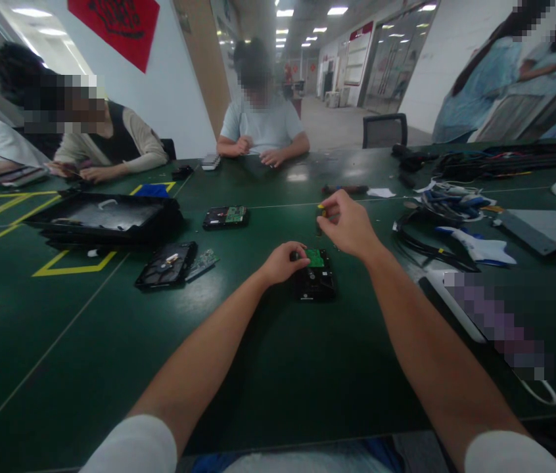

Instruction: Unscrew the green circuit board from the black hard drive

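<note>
A black hard drive (318,284) with a green circuit board (315,257) lies on the table in front of me. My left hand (284,263) is at its left edge, thumb and fingers curled against the drive and holding it. Above and to the right of the drive, my right hand (349,223) pinches a small screwdriver with a yellow end (322,207). Its thin shaft points down towards the drive; whether the tip touches anything, I cannot tell.
Left of me lie another hard drive (226,217), an opened drive (167,265), a loose circuit board (202,264) and stacked black trays (110,217). To the right are cables (455,200), a glove (480,248), a metal box (549,231) and a phone (495,328). People sit across the table.
</note>
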Motion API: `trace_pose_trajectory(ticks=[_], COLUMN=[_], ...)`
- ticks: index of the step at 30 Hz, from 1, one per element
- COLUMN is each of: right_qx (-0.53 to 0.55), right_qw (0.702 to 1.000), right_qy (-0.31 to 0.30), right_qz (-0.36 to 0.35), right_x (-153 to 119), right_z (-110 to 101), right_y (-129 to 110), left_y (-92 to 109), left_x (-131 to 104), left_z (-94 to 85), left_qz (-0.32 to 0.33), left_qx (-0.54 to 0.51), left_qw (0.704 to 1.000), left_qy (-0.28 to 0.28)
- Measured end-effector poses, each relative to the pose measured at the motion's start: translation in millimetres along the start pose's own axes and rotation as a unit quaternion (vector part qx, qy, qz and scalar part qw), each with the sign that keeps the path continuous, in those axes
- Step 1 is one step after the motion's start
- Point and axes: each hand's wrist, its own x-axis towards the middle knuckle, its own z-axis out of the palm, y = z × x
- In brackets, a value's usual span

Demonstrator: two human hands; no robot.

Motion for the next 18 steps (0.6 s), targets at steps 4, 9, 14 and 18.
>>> trace_pose_trajectory(ticks=[4, 9, 14, 18], right_qx=[-0.018, -0.035, -0.049, -0.121], right_qw=[1.0, 0.999, 0.998, 0.991], right_qy=[0.003, -0.006, -0.001, 0.001], right_qz=[-0.007, -0.024, -0.03, -0.06], right_x=[0.5, 0.3, 0.4, 1.8], right_z=[-1.1, -3.9, -4.7, -5.1], right_y=[-1.7, -3.0, -2.5, -1.6], left_y=[-2.4, -2.4, -1.1, -1.9], left_x=[0.3, 0.7, -0.1, 0.0], left_z=[0.4, 0.1, -0.4, -0.2], left_qz=[0.007, -0.004, 0.002, 0.006], left_qx=[-0.005, 0.004, 0.004, 0.002], left_qw=[1.0, 1.0, 1.0, 1.0], left_qy=[0.0, -0.001, -0.001, -0.001])
